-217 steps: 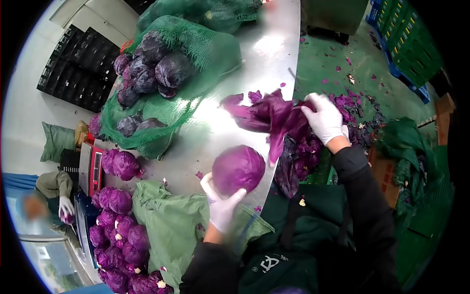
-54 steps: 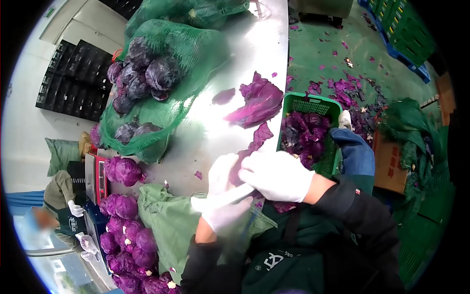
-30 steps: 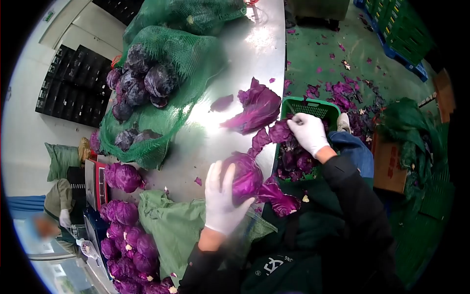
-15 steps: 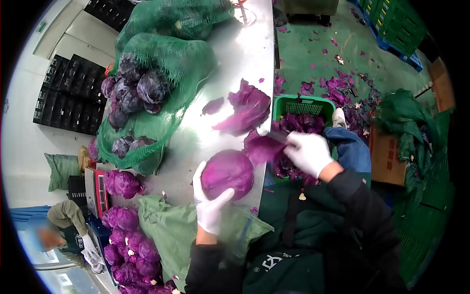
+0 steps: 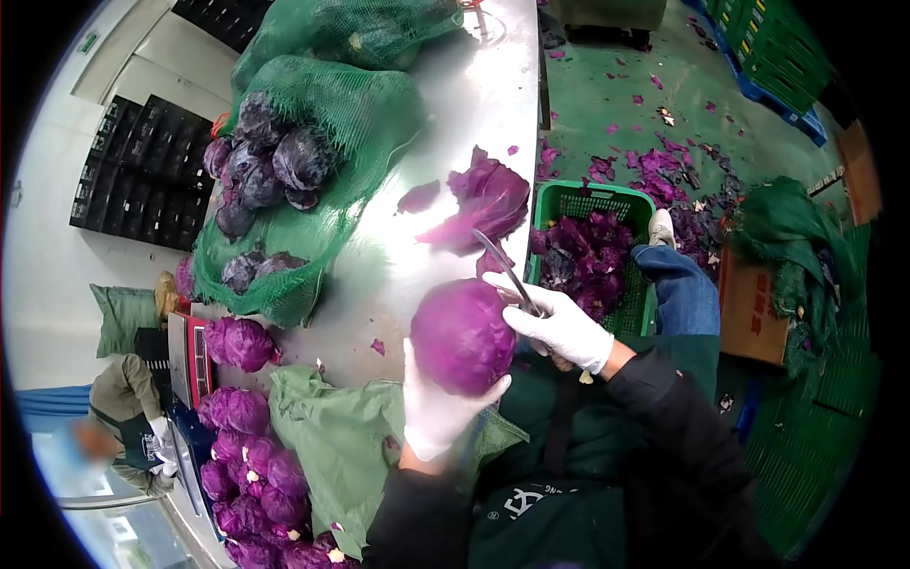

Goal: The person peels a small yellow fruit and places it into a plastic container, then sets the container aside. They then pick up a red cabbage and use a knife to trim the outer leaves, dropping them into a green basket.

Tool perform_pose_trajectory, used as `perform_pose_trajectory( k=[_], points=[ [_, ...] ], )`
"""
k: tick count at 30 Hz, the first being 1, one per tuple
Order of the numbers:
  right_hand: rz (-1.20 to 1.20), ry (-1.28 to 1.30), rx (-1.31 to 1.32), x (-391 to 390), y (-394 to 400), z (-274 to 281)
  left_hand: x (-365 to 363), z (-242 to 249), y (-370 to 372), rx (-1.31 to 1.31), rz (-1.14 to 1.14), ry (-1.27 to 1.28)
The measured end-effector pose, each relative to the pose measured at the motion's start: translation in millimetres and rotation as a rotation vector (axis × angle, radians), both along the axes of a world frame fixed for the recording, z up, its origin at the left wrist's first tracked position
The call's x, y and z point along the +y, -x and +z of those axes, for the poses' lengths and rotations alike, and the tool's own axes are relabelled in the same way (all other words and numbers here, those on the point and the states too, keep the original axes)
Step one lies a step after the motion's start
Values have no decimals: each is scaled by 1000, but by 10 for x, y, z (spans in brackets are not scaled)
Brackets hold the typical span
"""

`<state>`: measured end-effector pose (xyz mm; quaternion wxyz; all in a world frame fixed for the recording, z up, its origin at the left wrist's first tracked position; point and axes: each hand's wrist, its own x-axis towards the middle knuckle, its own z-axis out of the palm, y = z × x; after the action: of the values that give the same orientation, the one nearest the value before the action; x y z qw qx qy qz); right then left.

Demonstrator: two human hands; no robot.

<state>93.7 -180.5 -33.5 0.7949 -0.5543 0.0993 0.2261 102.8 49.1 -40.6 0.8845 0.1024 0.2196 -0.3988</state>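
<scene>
My gloved left hand (image 5: 438, 415) cups a trimmed red cabbage (image 5: 462, 334) from below and the near side, over the metal table (image 5: 355, 332). In my gloved right hand (image 5: 567, 327) is a knife (image 5: 500, 258), its thin blade pointing up and left across the cabbage's far side. The right fingers are at the cabbage's right edge; whether they also grip a leaf is hidden. Peeled purple leaves (image 5: 485, 201) lie on the table just beyond, and a smaller leaf (image 5: 493, 261) shows behind the blade.
A green basket (image 5: 649, 308) of cabbage leaves stands right of the table. Green mesh bags (image 5: 370, 119) with dark cabbages lie at the back left. Trimmed cabbages (image 5: 265, 465) are piled left of a green sack (image 5: 332, 427). Another person (image 5: 133, 417) works at far left.
My right hand has moved left from over the basket to the cabbage, bringing the knife with it. The cabbage in my left hand has shifted slightly right and turned.
</scene>
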Motion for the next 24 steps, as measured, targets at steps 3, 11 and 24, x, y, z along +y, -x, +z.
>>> perform_pose_trajectory(
  k=[3, 11, 24],
  points=[
    [-62, -25, -86, 68, 9, -105, 18, -46, 28, 55, -83, 43],
    [-62, 34, -10, 192, 87, -256, -38, -6, 232, -737, 7, -888],
    [-16, 273, 185, 280, 35, -322, -54, 169, 372, -585, 67, -715]
  ],
)
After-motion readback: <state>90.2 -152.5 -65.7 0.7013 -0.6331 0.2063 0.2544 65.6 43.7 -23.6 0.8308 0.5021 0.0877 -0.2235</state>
